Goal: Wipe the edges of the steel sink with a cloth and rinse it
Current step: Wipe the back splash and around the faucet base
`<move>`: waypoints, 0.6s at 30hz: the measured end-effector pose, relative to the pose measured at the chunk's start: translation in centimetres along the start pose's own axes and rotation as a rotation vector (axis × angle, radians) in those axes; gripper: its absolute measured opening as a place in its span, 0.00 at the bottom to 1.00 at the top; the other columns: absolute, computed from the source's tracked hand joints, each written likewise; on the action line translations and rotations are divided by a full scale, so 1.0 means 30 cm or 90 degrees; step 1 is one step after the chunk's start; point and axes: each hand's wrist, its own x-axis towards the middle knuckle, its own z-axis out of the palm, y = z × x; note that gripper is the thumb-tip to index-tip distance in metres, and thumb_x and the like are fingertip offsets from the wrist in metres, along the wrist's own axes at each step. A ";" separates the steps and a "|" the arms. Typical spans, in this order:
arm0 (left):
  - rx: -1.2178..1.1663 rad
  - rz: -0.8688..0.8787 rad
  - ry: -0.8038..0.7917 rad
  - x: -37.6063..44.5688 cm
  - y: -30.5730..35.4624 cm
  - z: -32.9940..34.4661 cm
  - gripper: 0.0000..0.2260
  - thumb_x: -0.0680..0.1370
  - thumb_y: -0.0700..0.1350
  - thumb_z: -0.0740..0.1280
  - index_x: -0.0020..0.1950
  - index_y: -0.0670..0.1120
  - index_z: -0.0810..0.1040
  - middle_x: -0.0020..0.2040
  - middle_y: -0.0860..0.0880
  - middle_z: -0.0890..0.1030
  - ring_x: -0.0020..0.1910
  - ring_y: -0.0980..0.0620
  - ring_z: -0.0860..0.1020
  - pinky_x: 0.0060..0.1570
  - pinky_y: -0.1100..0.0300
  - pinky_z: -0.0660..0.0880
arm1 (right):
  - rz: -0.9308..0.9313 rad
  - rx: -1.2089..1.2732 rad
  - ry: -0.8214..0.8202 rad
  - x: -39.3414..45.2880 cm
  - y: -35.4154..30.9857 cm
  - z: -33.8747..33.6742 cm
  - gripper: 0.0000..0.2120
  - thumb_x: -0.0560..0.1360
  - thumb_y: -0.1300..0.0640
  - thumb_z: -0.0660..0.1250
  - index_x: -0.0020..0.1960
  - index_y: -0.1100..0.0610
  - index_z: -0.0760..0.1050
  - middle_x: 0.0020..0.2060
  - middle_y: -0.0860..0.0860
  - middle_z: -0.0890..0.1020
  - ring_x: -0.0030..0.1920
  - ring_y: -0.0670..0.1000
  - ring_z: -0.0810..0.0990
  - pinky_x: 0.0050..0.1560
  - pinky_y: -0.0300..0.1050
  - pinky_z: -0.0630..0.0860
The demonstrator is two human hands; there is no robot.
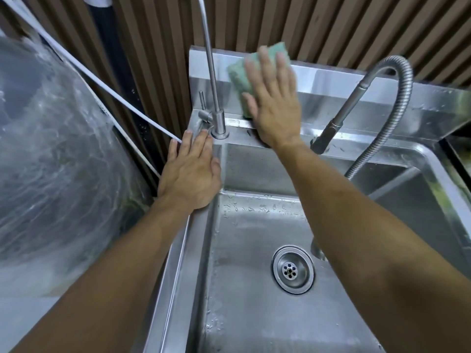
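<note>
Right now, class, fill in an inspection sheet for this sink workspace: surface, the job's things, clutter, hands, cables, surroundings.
Surface: steel sink, water drops on the basin floor; drain uncovered.
Job's things: green cloth pressed flat against the sink's back splash, beside the thin tap.
Clutter: nothing seen in the basin.
Hands: right hand flat on the cloth, fingers straight; left hand resting flat on the sink's left rim, by the tap base.
Cables: white cord running along the wall to the left; coiled metal spray hose arching over the basin.
Surroundings: brown slatted wall; clear plastic wrapping on the left.
</note>
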 end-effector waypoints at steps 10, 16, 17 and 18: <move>-0.012 -0.005 0.000 0.001 -0.001 0.006 0.28 0.86 0.52 0.45 0.85 0.46 0.49 0.85 0.51 0.47 0.84 0.46 0.44 0.82 0.45 0.42 | 0.289 0.086 0.078 0.067 -0.121 -0.032 0.27 0.86 0.51 0.50 0.83 0.59 0.56 0.82 0.59 0.58 0.82 0.65 0.52 0.81 0.61 0.44; -0.022 0.000 0.013 -0.003 -0.003 0.004 0.27 0.86 0.52 0.47 0.85 0.45 0.50 0.85 0.51 0.49 0.84 0.46 0.45 0.82 0.45 0.43 | -0.388 -0.030 -0.081 0.166 -0.031 -0.018 0.28 0.88 0.47 0.47 0.84 0.56 0.48 0.83 0.57 0.53 0.83 0.62 0.51 0.82 0.59 0.46; -0.024 0.001 0.013 -0.005 -0.002 0.004 0.27 0.86 0.52 0.47 0.85 0.45 0.50 0.85 0.51 0.49 0.84 0.46 0.45 0.82 0.46 0.43 | -0.487 -0.062 -0.100 0.202 -0.016 -0.021 0.29 0.87 0.46 0.48 0.84 0.55 0.46 0.84 0.56 0.51 0.83 0.61 0.49 0.82 0.59 0.45; -0.027 0.000 0.010 -0.005 -0.001 0.002 0.27 0.86 0.52 0.47 0.85 0.45 0.50 0.85 0.51 0.49 0.84 0.46 0.45 0.81 0.46 0.42 | -0.561 -0.086 -0.109 0.235 -0.008 -0.024 0.30 0.87 0.45 0.48 0.84 0.55 0.44 0.84 0.55 0.49 0.83 0.60 0.47 0.82 0.59 0.45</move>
